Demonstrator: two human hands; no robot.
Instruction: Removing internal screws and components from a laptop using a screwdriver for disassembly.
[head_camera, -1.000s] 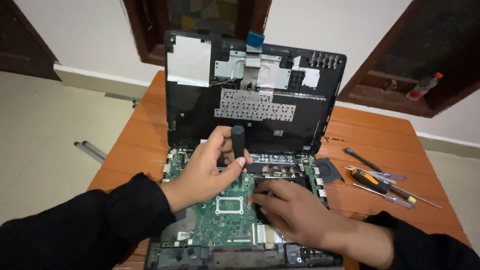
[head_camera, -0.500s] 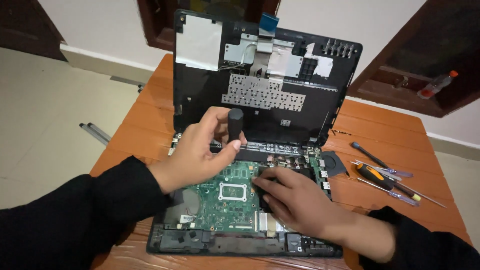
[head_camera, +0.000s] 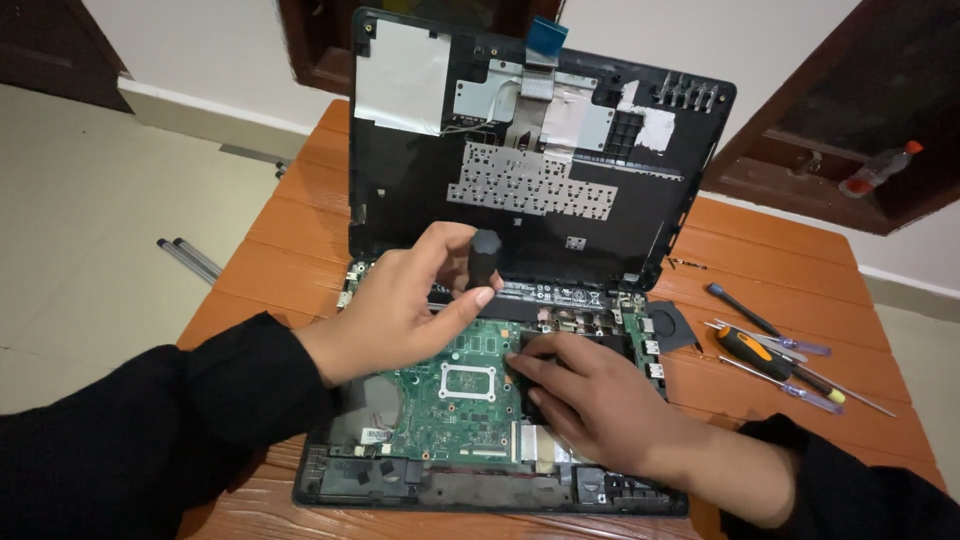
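Two hands are seen over a gutted black laptop base (head_camera: 500, 490) lying on an orange-brown slatted wooden table (head_camera: 790, 260). The left hand (head_camera: 400, 310) is curled around the black handle of a screwdriver (head_camera: 483, 258), held upright and pinched between thumb and fingers just above the green motherboard (head_camera: 450, 400). The right hand (head_camera: 590, 395) is laid flat with fingers together, pressed onto a black component at the board's right side.

Labels and stickers: a large silver foil rectangle (head_camera: 402, 78) is stuck at the top left of the raised black palm-rest cover (head_camera: 540, 160), a white patch (head_camera: 656, 128) sits toward its upper right, and a blue ribbon tab (head_camera: 546, 36) pokes above the top edge. A small white label (head_camera: 376, 435) is spotted at the board's lower left corner.

Off to the right, an orange-and-black screwdriver (head_camera: 770, 358) and a few thin blue-handled ones (head_camera: 800, 345) are laid out on the table.

Compared to half a second back, not much has changed: the screwdriver is still gripped at the same spot and the right hand is still kept on the board. The view has only been shifted slightly.
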